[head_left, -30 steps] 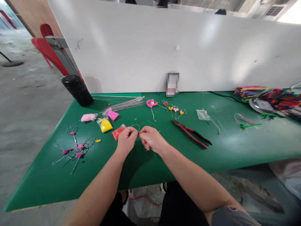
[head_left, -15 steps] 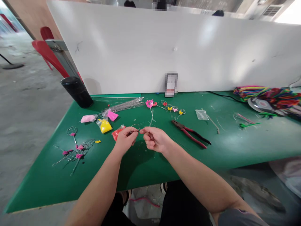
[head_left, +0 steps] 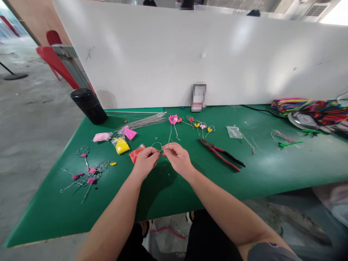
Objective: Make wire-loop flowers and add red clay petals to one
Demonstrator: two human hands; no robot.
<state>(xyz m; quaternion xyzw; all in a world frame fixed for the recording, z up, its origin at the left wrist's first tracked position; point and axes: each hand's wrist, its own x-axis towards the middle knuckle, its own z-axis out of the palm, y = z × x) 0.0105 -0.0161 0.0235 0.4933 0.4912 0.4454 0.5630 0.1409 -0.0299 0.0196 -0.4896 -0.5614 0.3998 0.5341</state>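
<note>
Above the green table (head_left: pixel 163 192) my left hand (head_left: pixel 146 162) and my right hand (head_left: pixel 177 157) meet fingertip to fingertip, both pinched on a thin silver wire (head_left: pixel 157 144) bent into a small loop that rises between them. A straight end of the wire runs up and away from my right fingers. A red bag of clay (head_left: pixel 136 153) lies just left of my left hand. Red-handled pliers (head_left: pixel 221 154) lie to the right of my right hand.
Yellow (head_left: pixel 121 144) and pink (head_left: pixel 129 133) clay bags, a bundle of straight wires (head_left: pixel 143 121) and a black cup (head_left: pixel 88 105) sit at the back left. Finished wire flowers (head_left: pixel 199 126) lie mid-table, wire mesh shapes (head_left: pixel 88 174) at the left. A white partition (head_left: pixel 190 54) backs the table; colourful pipe cleaners (head_left: pixel 312 108) lie far right.
My right hand has turned and moved back against my left, and the wire loop between them stands more upright. The wire's free end has swung up.
</note>
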